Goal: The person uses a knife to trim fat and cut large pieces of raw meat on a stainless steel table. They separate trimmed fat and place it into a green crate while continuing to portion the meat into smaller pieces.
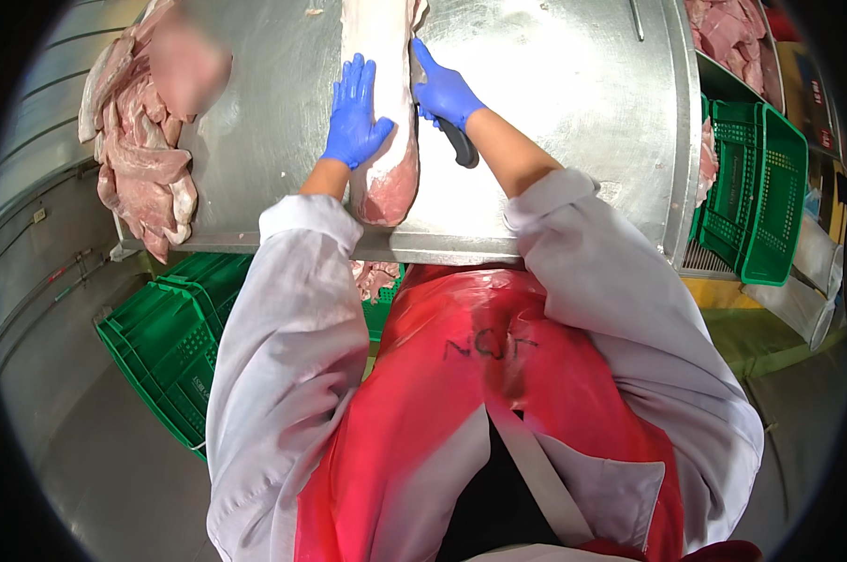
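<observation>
The long meat is found under the left hand, its fingers laid flat, nothing gripped. The knife is held in the right hand, with the meat just left of those fingers. To cut well, the knife should be kept away from the flat fingers.

Dark handwritten letters on front of red apron.

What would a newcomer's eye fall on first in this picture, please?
Most likely the red apron, low in the middle. Above it, the blue-gloved left hand rests on a long piece of meat; the right hand holds a black-handled knife along its right edge.
</observation>
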`<state>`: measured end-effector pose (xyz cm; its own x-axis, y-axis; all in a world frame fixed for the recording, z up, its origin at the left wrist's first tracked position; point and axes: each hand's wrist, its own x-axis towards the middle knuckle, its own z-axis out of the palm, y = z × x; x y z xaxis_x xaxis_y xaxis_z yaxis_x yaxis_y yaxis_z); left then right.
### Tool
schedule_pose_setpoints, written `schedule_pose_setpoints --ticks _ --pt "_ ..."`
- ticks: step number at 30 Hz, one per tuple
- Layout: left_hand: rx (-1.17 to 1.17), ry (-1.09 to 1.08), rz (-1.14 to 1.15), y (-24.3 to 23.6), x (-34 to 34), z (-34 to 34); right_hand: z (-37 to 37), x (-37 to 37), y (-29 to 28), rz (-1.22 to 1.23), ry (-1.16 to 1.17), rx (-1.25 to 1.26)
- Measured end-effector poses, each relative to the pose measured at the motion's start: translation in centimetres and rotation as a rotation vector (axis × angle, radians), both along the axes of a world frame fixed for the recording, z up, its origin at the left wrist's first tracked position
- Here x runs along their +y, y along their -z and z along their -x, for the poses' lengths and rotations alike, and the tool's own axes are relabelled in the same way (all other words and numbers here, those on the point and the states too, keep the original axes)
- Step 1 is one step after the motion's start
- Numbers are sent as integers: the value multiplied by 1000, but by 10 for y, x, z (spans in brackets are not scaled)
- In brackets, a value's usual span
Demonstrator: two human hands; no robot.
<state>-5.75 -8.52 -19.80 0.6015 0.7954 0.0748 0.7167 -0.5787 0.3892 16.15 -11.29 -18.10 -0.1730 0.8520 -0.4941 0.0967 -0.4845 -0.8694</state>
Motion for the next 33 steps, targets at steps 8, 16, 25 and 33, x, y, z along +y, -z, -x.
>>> schedule_pose_setpoints --ticks 8,16,25,33 --pt "-37 -72 -56 13 3 2 18 -87 -7 47 -159 -28" --pt "29 -111 -208 34 60 13 42 -41 -3 3 -138 -116" --pt "426 -573 306 -1 97 20 38 -255 -67 122 -439 158" --pt "48 -503 552 -31 118 50 -117 -328 -141 129 194 -140"
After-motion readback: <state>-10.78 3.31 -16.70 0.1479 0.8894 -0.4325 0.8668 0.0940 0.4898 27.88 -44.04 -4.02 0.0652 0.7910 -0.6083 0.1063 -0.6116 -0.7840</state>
